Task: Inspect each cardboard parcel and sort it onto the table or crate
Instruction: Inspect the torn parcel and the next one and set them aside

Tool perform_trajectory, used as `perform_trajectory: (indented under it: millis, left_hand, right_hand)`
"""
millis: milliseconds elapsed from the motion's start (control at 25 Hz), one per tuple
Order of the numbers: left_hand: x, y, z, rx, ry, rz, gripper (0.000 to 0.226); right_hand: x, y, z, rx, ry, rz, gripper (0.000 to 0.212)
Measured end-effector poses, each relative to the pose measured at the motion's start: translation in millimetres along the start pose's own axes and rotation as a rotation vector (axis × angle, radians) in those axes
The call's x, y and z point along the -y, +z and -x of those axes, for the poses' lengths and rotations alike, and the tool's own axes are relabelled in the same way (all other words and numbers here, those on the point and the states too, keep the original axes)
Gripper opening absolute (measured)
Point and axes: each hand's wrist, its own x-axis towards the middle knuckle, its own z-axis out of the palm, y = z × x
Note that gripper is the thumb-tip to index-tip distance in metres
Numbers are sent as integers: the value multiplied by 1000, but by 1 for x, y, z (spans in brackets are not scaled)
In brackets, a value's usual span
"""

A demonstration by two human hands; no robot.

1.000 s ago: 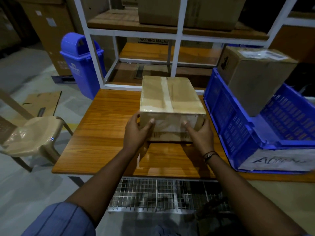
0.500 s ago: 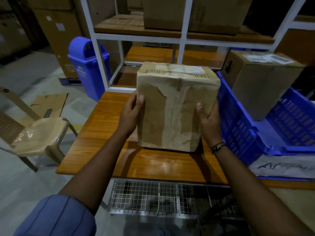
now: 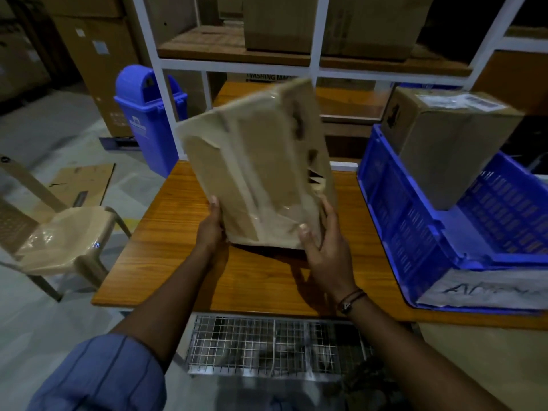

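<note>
**Fingers (image 3: 327, 209) grip a taped tan cardboard parcel (image 3: 255, 173)**

Both hands hold the parcel by its bottom end. The left hand (image 3: 211, 229) is curled round the lower left corner, with the thumb up the side. The right hand (image 3: 324, 250) is curled round the lower right corner, with the thumb pressed flat on the front.

The parcel stands tall and tipped over the middle of the orange-brown wooden table (image 3: 166, 247). Its low end is very near the top of the table. I cannot tell if it touches. Off to the right sits a big blue plastic crate (image 3: 415, 232) with another brown cardboard box (image 3: 444, 149) inside.

The parcel looks light, since two hands hold it up from one end. Its card looks soft and dented, and there is a rip (image 3: 314, 176) on the right side. The shiny tape may be slippery. I think the corners and the bottom are the best places to hold, away from the rip.
</note>
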Motion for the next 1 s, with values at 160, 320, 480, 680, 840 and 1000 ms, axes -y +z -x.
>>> perform_trajectory:
  millis: [160, 320, 480, 680, 840, 1000]
  left_hand:
    - [16, -10, -15, 110, -216, 105, 95]
    - [19, -7, -10, 171, -210, 128, 79]
    - [-10, -6, 2, 296, -46, 252, 75]
    - [-81, 8, 33, 265, 249, 156, 63]
    - [-105, 19, 42, 230, 327, 34, 44]
    - [-87, 16, 34, 212, 270, 164, 47]
  right_hand:
    - [48, 11, 6, 152, -409, 356, 78]
    - [55, 12, -3, 100, -427, 408, 72]
    - [46, -20, -41, 28, -218, 199, 67]
    - [48, -65, -99, -26, -40, -109, 58]
    - [48, -69, -117, -115, -44, -88, 54]
    - [58, -60, -101, -70, -73, -38, 62]
